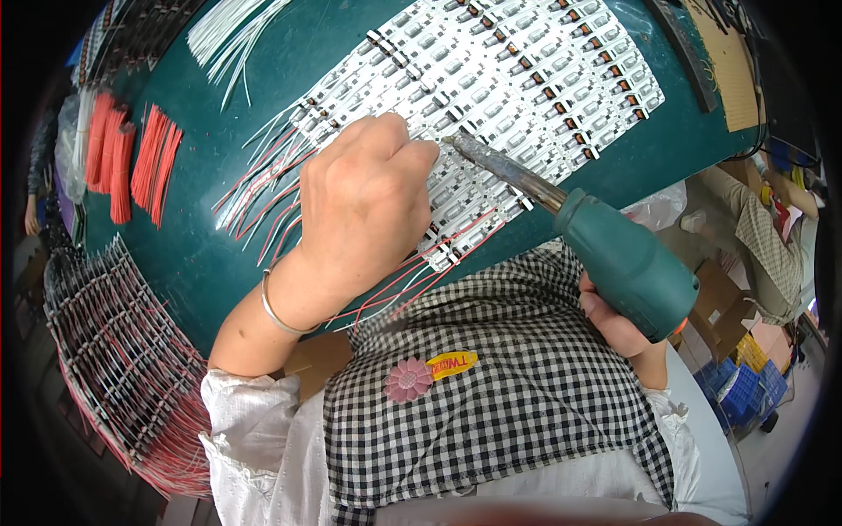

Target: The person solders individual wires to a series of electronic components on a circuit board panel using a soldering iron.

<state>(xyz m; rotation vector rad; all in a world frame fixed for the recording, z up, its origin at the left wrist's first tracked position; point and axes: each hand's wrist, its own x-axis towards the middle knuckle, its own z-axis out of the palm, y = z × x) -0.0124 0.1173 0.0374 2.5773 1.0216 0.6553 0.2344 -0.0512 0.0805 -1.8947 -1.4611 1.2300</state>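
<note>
My left hand (pixel 368 197) is a closed fist over the white circuit boards (pixel 500 66); what its fingers grip is hidden beneath it. Thin red and white wires (pixel 263 188) stick out from the boards' left edge, partly passing behind this hand. On the right, my right hand (pixel 614 323) is wrapped round a soldering iron (pixel 627 263) with a thick green body, which hides some of the fingers. Its metal barrel points up and left, the dark tip just right of my left fist, over the boards. More red and white wires trail from the near end of the boards.
Bundles of red wires (pixel 156 162) lie on the green table (pixel 197 254) at left, with white wires (pixel 230 39) behind. A stack of wired strips (pixel 132 351) stands at the lower left. A dark bar (pixel 684 57) lies at right. Another person's leg (pixel 745 228) and blue crates (pixel 745 390) are beyond.
</note>
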